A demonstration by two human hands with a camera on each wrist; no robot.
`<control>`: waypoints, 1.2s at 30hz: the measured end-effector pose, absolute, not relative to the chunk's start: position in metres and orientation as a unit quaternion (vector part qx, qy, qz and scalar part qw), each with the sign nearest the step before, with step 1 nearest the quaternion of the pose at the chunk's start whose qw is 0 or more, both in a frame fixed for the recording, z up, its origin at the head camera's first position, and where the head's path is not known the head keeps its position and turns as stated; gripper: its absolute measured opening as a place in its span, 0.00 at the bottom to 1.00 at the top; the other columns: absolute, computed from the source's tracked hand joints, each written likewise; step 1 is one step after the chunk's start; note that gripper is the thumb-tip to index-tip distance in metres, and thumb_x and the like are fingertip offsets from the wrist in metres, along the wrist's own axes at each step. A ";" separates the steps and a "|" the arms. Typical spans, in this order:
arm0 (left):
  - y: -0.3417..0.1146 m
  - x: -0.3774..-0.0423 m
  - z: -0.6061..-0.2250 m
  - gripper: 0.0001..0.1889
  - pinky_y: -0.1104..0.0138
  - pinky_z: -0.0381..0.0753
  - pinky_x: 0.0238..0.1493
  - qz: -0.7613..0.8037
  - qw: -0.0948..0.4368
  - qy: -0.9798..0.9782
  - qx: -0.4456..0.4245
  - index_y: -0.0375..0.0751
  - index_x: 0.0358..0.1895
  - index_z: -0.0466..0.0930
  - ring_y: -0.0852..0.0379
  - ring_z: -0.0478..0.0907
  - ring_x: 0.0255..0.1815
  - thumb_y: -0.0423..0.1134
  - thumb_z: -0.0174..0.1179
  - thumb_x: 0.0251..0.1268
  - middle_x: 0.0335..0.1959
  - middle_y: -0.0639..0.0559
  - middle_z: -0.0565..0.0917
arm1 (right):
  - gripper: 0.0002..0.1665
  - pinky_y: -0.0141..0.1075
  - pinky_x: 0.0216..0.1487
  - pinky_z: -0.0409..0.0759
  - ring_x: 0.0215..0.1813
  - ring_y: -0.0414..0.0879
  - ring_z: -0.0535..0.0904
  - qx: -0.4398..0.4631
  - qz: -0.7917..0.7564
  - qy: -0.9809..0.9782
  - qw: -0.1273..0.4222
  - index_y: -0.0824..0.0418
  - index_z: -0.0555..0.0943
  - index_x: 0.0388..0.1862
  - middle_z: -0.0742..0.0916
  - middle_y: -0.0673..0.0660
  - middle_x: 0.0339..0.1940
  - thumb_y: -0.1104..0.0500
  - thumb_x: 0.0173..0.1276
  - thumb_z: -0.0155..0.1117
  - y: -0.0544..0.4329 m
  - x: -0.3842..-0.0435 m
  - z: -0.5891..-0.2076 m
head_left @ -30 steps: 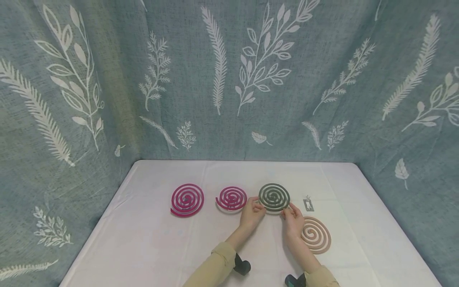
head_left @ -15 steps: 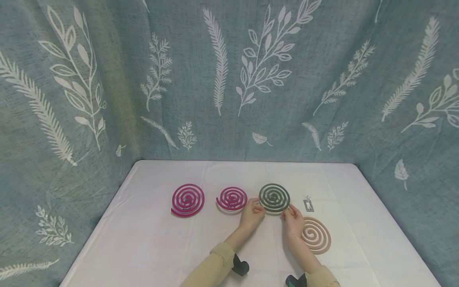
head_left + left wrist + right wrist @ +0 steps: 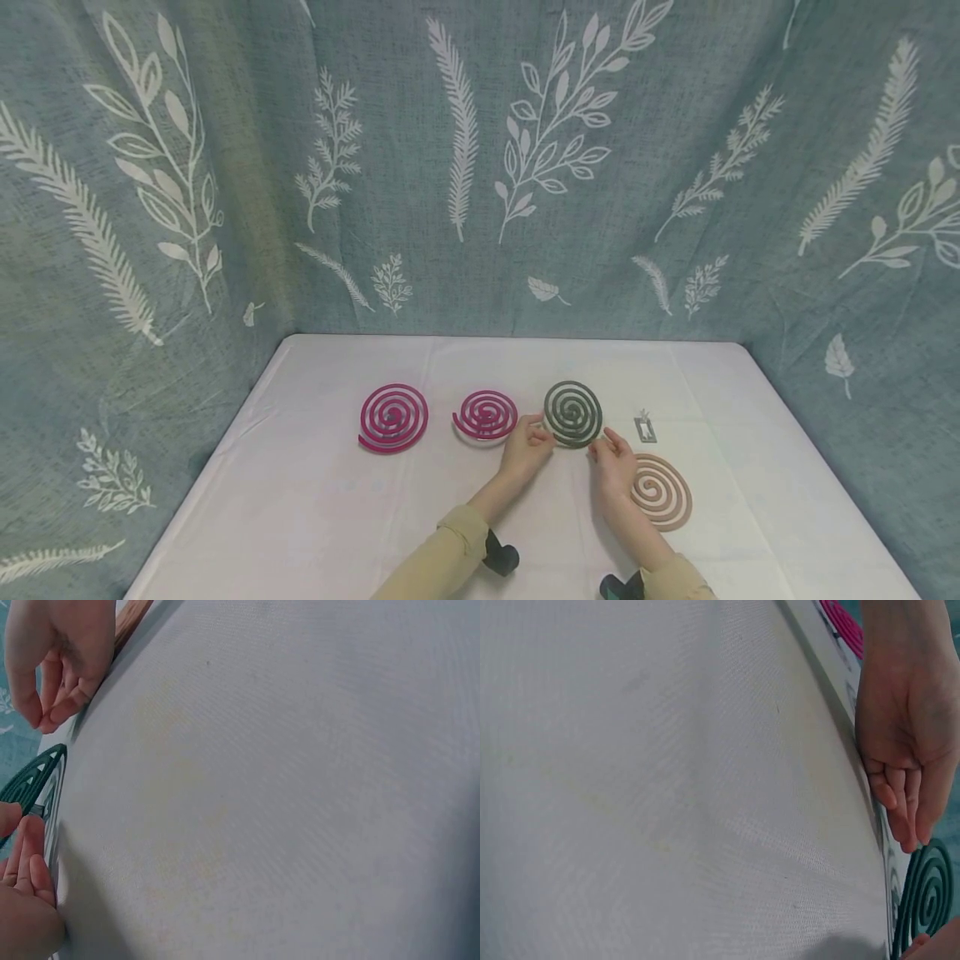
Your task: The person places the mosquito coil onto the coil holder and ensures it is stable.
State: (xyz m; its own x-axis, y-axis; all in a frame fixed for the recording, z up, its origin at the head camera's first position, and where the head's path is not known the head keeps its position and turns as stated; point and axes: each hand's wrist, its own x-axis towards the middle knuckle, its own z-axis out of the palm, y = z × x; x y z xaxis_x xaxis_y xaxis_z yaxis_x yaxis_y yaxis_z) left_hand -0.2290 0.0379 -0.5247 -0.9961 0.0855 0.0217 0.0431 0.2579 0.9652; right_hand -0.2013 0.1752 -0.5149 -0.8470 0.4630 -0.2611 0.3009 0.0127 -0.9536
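Observation:
A dark green mosquito coil is at the table's middle, its near edge between my two hands. My left hand pinches its near left edge with thumb and curled fingers. At the near right edge, my right hand has thumb and fingers drawn together on the rim; its exact contact is hard to see. In the left wrist view the green coil stands tilted above the table, with a small dark piece under it. The right wrist view shows the coil beside the fingertips.
Two magenta mosquito coils, one far left and one beside my left hand, sit raised on the white tabletop. A tan coil lies by my right wrist; a small metal stand lies behind it. A patterned curtain hangs behind.
The green coil has tilted, its far edge rising slightly, and looks narrower than before. Both hands have stayed almost in place.

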 end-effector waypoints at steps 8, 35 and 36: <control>0.036 -0.228 -0.524 0.25 0.71 0.78 0.34 0.604 0.024 0.796 0.038 0.29 0.57 0.70 0.56 0.80 0.31 0.30 0.62 0.55 0.34 0.41 0.84 | 0.30 0.44 0.63 0.74 0.43 0.37 0.79 -0.269 0.643 -0.715 0.058 0.67 0.64 0.68 0.81 0.57 0.45 0.60 0.68 0.50 0.176 -0.204 -0.520; 0.035 -0.223 -0.513 0.23 0.66 0.81 0.38 0.623 0.056 0.780 0.025 0.31 0.58 0.70 0.55 0.81 0.34 0.33 0.60 0.58 0.38 0.41 0.83 | 0.29 0.40 0.59 0.77 0.43 0.36 0.79 -0.213 0.634 -0.744 -0.009 0.67 0.65 0.67 0.81 0.57 0.45 0.60 0.68 0.52 0.187 -0.196 -0.509; 0.035 -0.223 -0.513 0.23 0.66 0.81 0.38 0.624 0.057 0.779 0.028 0.32 0.58 0.70 0.55 0.81 0.34 0.33 0.61 0.58 0.38 0.41 0.83 | 0.29 0.40 0.58 0.78 0.42 0.36 0.79 -0.209 0.634 -0.744 -0.008 0.68 0.66 0.67 0.81 0.57 0.44 0.61 0.67 0.52 0.188 -0.196 -0.509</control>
State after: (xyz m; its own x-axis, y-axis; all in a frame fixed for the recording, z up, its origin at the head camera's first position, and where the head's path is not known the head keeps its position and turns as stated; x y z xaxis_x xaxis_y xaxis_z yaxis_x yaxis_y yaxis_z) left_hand -0.2228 0.0353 -0.5128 -0.9920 0.1141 -0.0543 -0.0281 0.2195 0.9752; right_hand -0.1957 0.1877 -0.5093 -0.9122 0.3010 -0.2780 0.3222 0.1078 -0.9405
